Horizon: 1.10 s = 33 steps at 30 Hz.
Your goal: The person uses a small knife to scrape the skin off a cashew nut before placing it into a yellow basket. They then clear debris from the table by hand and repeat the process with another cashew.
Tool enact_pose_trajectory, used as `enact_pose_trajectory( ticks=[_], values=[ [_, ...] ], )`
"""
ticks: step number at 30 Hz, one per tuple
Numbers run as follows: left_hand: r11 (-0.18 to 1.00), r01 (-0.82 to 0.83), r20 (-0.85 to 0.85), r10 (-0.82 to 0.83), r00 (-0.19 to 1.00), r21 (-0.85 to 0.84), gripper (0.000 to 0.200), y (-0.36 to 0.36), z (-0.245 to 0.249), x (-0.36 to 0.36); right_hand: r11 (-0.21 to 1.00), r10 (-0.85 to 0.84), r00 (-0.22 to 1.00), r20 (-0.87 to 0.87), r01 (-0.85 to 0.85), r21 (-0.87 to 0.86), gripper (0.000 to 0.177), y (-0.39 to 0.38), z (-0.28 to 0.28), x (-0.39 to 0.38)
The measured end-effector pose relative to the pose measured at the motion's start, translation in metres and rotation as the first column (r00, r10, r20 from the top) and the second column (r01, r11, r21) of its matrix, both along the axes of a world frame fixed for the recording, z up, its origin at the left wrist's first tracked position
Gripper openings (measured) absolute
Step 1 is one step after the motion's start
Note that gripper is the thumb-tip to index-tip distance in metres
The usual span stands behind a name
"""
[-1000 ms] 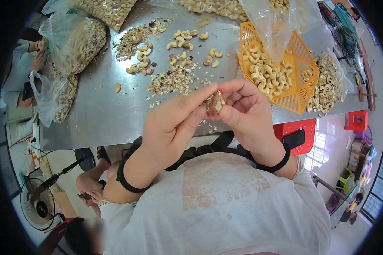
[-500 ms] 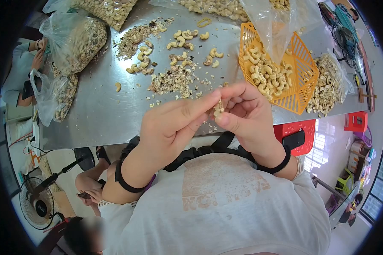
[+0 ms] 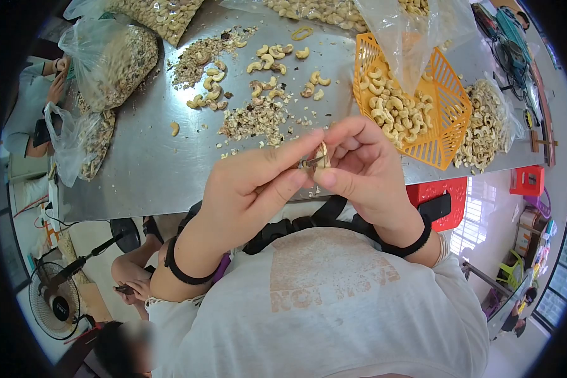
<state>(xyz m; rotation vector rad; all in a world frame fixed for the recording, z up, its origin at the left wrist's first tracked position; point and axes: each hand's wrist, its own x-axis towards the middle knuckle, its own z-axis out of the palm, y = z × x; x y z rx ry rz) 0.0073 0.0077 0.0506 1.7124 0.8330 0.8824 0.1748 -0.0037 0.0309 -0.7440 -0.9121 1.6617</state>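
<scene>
"Cashew (image 3: 323, 156) up between us, by the near edge of the worktop (image 3: 151, 170); how are our fingers set?"

"Narrow on both sides. With our right hand (image 3: 375, 179) we pinch the nut between thumb and fingertips. Our left hand (image 3: 246, 183) is closed on what looks like a small dark blade (image 3: 310, 162), its end right by the nut. We can't tell how firm either grip is."

"What could go wrong for us?"

"A slip, mostly. The nut is small and curved, and the blade points across at our right thumb and fingers, so too hard a push might skid off and nick us. Pressing too deep might snap the nut."

"And if we drop it?"

"Held this near the edge, it could fall off the worktop, or get mixed in with the pale crumbs (image 3: 255, 120) beyond our hands."

"What about the orange basket (image 3: 452, 106) on our right?"

"We've got nuts (image 3: 400, 113) in it and a clear bag (image 3: 397, 28) hanging over it. If our sweeping hand caught that bag, it might drag some of them out."
</scene>
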Motion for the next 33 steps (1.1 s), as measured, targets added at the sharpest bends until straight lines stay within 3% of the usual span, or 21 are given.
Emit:
enact_pose_trajectory(
  ticks=[3,7,9,16,19,21,25,27,28,30,33],
  values=[
    [0.99,0.011,-0.099,0.003,0.995,0.137,0.031,0.001,-0.002,-0.002,0.996,-0.021,1.0,-0.011,0.022,0.082,0.032,0.0,-0.001,0.0],
    [0.979,-0.051,-0.091,0.07,0.993,0.198,0.031,0.001,-0.004,0.0,0.992,0.018,1.0,-0.013,-0.016,0.128,0.033,-0.002,-0.004,-0.003],
    [1.0,-0.023,-0.005,0.023,1.0,-0.019,0.031,0.001,-0.004,-0.003,0.999,0.027,0.997,-0.07,-0.024,0.042,0.033,-0.002,-0.002,-0.003],
    [0.992,0.0,0.032,0.004,0.999,-0.128,0.031,-0.001,0.007,-0.002,0.998,0.06,0.997,-0.043,-0.059,0.014,0.033,-0.001,0.001,0.0],
    [0.997,0.014,0.008,-0.014,1.0,-0.081,0.032,0.002,0.005,-0.003,0.997,0.034,0.999,0.009,-0.035,0.064,0.032,-0.001,0.001,0.0],
    [0.983,0.019,-0.047,-0.01,0.999,0.183,0.032,0.004,-0.002,-0.003,0.992,-0.002,1.0,0.029,-0.001,0.125,0.03,-0.001,0.001,-0.001],
    [0.936,-0.032,-0.092,0.068,0.993,0.35,0.033,0.003,-0.004,-0.001,0.984,-0.029,0.999,0.039,0.022,0.18,0.03,-0.002,-0.002,-0.002],
    [0.99,-0.04,-0.096,0.053,0.994,0.132,0.032,0.0,-0.002,-0.003,0.985,-0.025,0.999,0.045,0.017,0.173,0.03,-0.002,-0.002,-0.002],
    [0.99,-0.04,-0.095,0.053,0.994,0.132,0.032,-0.001,-0.002,-0.004,0.985,-0.025,0.999,0.045,0.017,0.173,0.03,-0.002,-0.002,-0.002],
    [0.992,-0.064,0.0,0.064,0.998,-0.11,0.032,-0.002,-0.001,-0.004,0.993,0.031,0.999,-0.014,-0.03,0.116,0.031,-0.001,-0.003,-0.001],
    [0.998,-0.031,-0.044,0.029,0.999,-0.056,0.033,-0.001,0.006,-0.005,0.992,0.018,1.0,-0.017,-0.015,0.122,0.032,-0.001,-0.001,0.0]
  ],
)
